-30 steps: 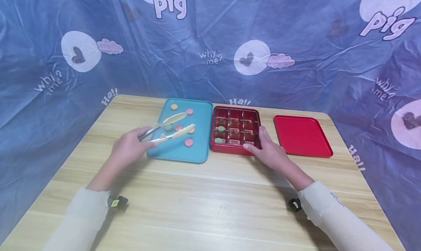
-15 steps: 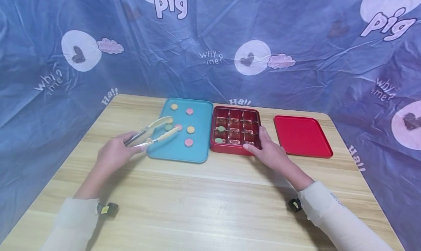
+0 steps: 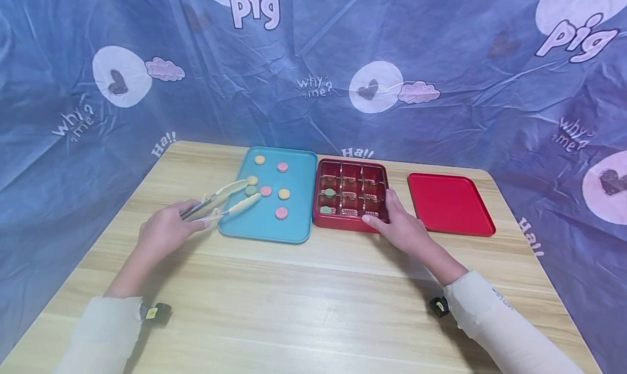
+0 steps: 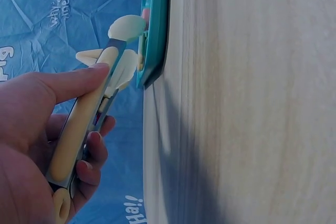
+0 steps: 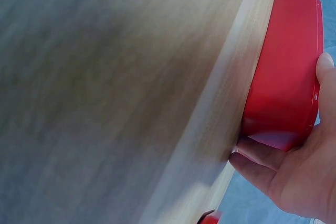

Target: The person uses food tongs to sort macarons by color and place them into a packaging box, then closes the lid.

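Observation:
My left hand (image 3: 164, 232) holds a pair of tongs (image 3: 231, 189) with cream tips, also seen in the left wrist view (image 4: 79, 124). The tips are spread over the left part of a turquoise tray (image 3: 262, 230), one on each side of a green macaron-like disc (image 3: 251, 190). Whether they touch it I cannot tell. Pink and yellow discs lie around it. At the right front corner of a red box (image 3: 338, 221), my right hand (image 3: 404, 227) grips with the thumb on the rim and the fingers along the side. Two green discs (image 3: 330, 192) sit in the box's left column.
A flat red lid (image 3: 450, 202) lies on the wooden table (image 3: 313, 298) right of the box. The box has a clear divided insert and stands against the tray's right edge. A blue printed cloth (image 3: 313, 47) hangs behind and at both sides.
My left hand has drawn the tongs left, from over the tray's middle to the green disc, and the tips have come closer together. My right hand has stayed on the box.

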Demonstrator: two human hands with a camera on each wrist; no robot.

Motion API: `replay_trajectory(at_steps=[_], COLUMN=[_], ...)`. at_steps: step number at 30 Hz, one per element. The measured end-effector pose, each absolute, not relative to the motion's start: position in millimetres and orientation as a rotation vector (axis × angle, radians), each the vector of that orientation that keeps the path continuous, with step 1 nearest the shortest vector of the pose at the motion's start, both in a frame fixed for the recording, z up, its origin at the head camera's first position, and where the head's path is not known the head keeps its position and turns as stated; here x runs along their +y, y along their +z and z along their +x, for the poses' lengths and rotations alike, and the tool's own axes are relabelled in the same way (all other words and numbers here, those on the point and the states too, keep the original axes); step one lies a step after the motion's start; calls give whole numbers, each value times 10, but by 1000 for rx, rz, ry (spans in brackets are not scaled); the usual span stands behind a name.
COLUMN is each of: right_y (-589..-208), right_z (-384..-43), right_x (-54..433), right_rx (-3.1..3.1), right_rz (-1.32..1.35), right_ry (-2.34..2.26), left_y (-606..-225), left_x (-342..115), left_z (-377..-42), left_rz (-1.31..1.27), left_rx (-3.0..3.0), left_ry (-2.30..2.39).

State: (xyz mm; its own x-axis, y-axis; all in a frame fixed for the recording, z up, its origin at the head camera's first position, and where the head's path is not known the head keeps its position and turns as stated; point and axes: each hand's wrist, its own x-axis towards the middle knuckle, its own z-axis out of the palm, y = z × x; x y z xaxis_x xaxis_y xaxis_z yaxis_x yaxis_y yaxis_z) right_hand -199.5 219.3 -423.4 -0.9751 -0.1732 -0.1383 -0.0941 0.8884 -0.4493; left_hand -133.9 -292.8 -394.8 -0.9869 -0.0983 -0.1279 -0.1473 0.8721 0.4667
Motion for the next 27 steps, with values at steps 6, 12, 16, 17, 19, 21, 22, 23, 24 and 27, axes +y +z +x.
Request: replay_trajectory(at_steps=[6,12,16,17,19,21,22,23,24,27], right_y=[-4230,-4233,-4237,-4237,-4238,-4238,-4238,-4238,-4238,-4239], right_z=[-1992,-1993,-1994,-1994,-1992,-1993,-1992,-1991,-1991,-1991], right_x=[2191,2194,2196,2196,2195,2195,2194,2193,2193,2191], right_rx=[2884,2887,2888,2888,2889,2891,2891,2892,2892,2893], right_rz=[-207,-213,-216,-215,-215,-214,-213,-212,-213,-214], right_ry=[-680,-684,-689,-691,-692,-690,-689,-689,-687,-687], left_y=[-3952,-3954,-3955,-3956,-3957,-3960,-3962,-3965,-3970,-3986], left_x=[-2934,-2934,-2938,-2939,-2939,-2939,-2939,-2940,-2942,-2947], left_z=[-1361,-1374,-1384,-1388,-1399,-1412,-1419,-1425,-1430,-1442], left_rz=[-178,-175,-162,-159,-157,-158,-159,-162,-164,-166], left_rx=[2952,2950,2952,2953,2951,2948,2947,2945,2941,2937], left_ry=[687,697,703,702,703,707,708,710,714,715])
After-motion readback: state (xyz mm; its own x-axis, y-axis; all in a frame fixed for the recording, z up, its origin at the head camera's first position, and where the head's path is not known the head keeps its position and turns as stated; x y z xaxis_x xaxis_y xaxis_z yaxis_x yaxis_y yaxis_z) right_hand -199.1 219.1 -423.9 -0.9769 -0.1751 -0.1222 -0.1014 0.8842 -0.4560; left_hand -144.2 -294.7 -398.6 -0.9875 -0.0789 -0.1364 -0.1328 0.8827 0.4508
